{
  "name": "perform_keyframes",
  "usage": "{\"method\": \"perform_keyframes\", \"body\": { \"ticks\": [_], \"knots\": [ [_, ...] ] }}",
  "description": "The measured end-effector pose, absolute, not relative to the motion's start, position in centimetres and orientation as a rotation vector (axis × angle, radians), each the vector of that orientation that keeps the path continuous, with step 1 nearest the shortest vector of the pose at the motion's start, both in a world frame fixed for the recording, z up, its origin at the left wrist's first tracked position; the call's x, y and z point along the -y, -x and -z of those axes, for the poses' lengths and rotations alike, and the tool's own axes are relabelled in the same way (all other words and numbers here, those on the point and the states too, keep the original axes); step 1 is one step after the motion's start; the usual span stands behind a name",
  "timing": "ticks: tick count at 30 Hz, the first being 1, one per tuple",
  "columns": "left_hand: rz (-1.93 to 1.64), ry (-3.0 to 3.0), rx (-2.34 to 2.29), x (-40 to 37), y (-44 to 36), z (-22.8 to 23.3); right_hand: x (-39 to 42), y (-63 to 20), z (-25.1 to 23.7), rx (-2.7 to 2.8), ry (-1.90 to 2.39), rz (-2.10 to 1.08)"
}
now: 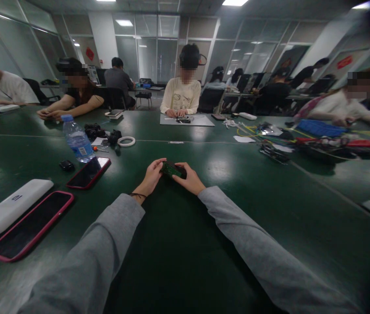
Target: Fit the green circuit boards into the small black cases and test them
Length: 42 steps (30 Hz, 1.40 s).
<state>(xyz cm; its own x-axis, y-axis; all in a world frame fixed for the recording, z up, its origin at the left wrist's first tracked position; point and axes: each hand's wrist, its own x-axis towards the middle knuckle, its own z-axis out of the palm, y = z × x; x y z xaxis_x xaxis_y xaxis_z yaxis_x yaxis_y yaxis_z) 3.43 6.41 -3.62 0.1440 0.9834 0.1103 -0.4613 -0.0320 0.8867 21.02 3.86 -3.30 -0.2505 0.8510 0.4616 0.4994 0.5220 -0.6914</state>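
Between my two hands is a small dark block with a green, circuit-board-like face [173, 170], just above or on the green table. Its left end is gripped by my left hand [153, 175], thumb and fingers closed at the edge. On the other end, the thumb and fingers of my right hand [190, 178] are closed around it. Parts of the block are hidden behind my fingers. Left of my hands lie a phone in a red case [89, 173] and a small black object [66, 165].
A water bottle [77, 140] stands to the left, near a tape roll [126, 141] and black items. Closer are a larger pink-edged phone [32, 224] and a white power bank [15, 205]. Cables and a blue bundle [320, 128] lie right. Other people sit around the table [237, 174].
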Motion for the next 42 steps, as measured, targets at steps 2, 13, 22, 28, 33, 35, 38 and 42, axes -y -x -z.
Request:
{"method": "perform_keyframes", "body": {
  "ticks": [2, 13, 22, 28, 33, 35, 38, 42],
  "knots": [
    [-1.336, -0.971, -0.702, -6.3, -3.5, 3.5, -3.8, -21.0, 3.3, 1.911, 1.105, -0.517],
    [-1.331, -0.965, -0.734, -6.1, -3.6, 3.1, -3.9, -21.0, 3.3, 1.917, 1.112, -0.497],
    [-1.328, -0.981, -0.724, -6.1, -3.6, 3.1, -3.9, -21.0, 3.3, 1.918, 1.113, -0.507],
    [-1.341, -1.017, -0.725, -6.4, -3.7, 3.4, -3.9, -21.0, 3.2, 1.901, 1.104, -0.544],
    [-1.345, -1.021, -0.726, -6.6, -3.7, 3.7, -3.8, -21.0, 3.0, 1.890, 1.114, -0.551],
    [-1.350, -1.017, -0.726, -6.6, -3.7, 3.8, -3.7, -21.0, 2.9, 1.886, 1.110, -0.553],
    [-1.352, -0.995, -0.727, -6.7, -3.8, 3.9, -3.6, -20.8, 2.9, 1.863, 1.119, -0.555],
    [-1.394, -0.962, -0.756, -6.8, -3.9, 4.2, -4.0, -20.7, 3.4, 1.746, 1.150, -0.586]
  ]
}}
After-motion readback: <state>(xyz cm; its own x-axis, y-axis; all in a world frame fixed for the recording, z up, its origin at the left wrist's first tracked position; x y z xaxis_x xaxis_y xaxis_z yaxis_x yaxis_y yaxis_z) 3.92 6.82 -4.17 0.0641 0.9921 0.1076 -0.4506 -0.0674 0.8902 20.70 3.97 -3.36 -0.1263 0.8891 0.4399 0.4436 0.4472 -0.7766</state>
